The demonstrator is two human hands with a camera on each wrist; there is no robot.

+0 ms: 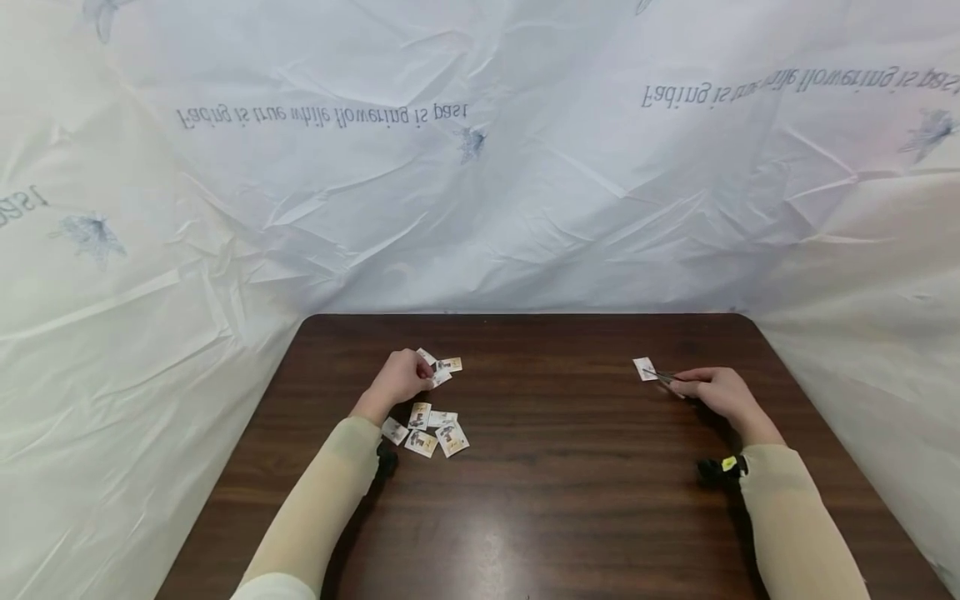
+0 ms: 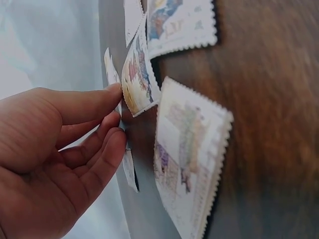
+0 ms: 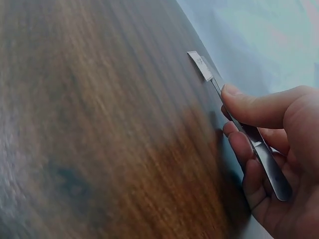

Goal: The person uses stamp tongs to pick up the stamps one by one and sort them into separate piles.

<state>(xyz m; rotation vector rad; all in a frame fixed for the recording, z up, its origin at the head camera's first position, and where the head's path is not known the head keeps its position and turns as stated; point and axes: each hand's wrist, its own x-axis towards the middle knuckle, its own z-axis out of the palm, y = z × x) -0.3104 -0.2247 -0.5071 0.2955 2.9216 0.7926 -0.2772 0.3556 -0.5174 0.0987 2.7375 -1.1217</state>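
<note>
From my remote seat, I see the right hand (image 1: 723, 392) gripping metal tweezers (image 3: 271, 172), whose tips meet one edge of a lone postage stamp (image 1: 643, 367) toward the far right of the tabletop (image 1: 562, 483); whether that stamp is raised, I can't tell. My worry there is pressure: too hard a squeeze could crease the paper or nick its edge, too light a one could let it slip or swing round. Well apart, the left hand (image 1: 399, 377) has thumb and fingers drawn close together at the far group of stamps (image 1: 448, 365), though I can't tell whether they pinch one. Overlapping corners there could make a neighbour drag along, and the sleeve (image 1: 326, 492) could brush the near group of stamps (image 1: 423, 437) beside the wrist. The stamps are thin, roughly rectangular paper with toothed, perforated edges and coloured pictures; the tweezers are slim, smooth and tapered. Beneath lies glossy, dark wood grain; behind hangs wrinkled, pale sheeting (image 1: 525, 183) with mirrored lettering.
</note>
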